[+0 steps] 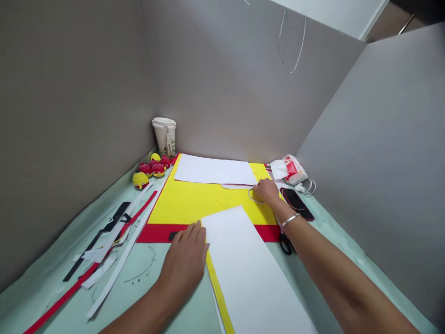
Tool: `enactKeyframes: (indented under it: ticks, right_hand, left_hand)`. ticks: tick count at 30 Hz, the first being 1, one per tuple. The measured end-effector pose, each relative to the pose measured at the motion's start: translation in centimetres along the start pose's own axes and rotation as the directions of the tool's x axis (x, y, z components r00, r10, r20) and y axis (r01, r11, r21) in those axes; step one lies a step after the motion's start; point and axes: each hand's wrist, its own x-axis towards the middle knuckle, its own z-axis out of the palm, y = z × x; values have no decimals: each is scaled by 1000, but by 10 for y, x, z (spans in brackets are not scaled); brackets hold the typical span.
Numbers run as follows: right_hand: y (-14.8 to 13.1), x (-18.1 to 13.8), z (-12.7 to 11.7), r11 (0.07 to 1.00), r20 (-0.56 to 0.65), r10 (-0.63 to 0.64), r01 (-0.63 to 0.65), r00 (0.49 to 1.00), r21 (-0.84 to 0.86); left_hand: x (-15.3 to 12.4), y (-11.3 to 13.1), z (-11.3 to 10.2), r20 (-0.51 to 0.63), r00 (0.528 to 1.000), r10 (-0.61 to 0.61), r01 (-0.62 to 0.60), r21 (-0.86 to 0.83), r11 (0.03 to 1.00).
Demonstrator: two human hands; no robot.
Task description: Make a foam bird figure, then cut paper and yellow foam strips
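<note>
My left hand (186, 257) lies flat with fingers stretched, pressing the left edge of a long white sheet (250, 273) that covers yellow strips (219, 292). My right hand (266, 191), a bracelet on its wrist, reaches far over a yellow sheet (194, 202) and pinches a small curved white paper piece (252, 195) near a second white sheet (213, 169). A red sheet (156, 232) shows beneath the yellow one.
Black-handled scissors (285, 243) lie under my right forearm. A phone (297, 203), a cable and a tissue pack (290, 169) sit at right. Red, white and black strips (111, 241) lie at left; small red-yellow balls (153, 169) and a cup (165, 135) stand at the back. Grey partitions enclose the table.
</note>
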Motion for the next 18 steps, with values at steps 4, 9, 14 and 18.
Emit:
enactKeyframes:
  ticks: [4, 9, 14, 18]
  right_hand:
    - [-1, 15, 13, 994, 71, 101, -96, 992, -60]
    - [-6, 24, 18, 987, 131, 148, -138, 980, -83]
    - [-9, 22, 16, 986, 123, 149, -139, 981, -86]
    - [-7, 19, 7, 991, 61, 120, -115, 991, -72]
  left_hand:
    - [0, 1, 2, -9, 1000, 1, -1, 9, 1000]
    - [-1, 2, 2, 9, 1000, 4, -4, 20, 1000]
    - [-1, 3, -1, 12, 1000, -4, 4, 16, 1000]
    - [0, 3, 0, 8, 1000, -5, 5, 19, 1000]
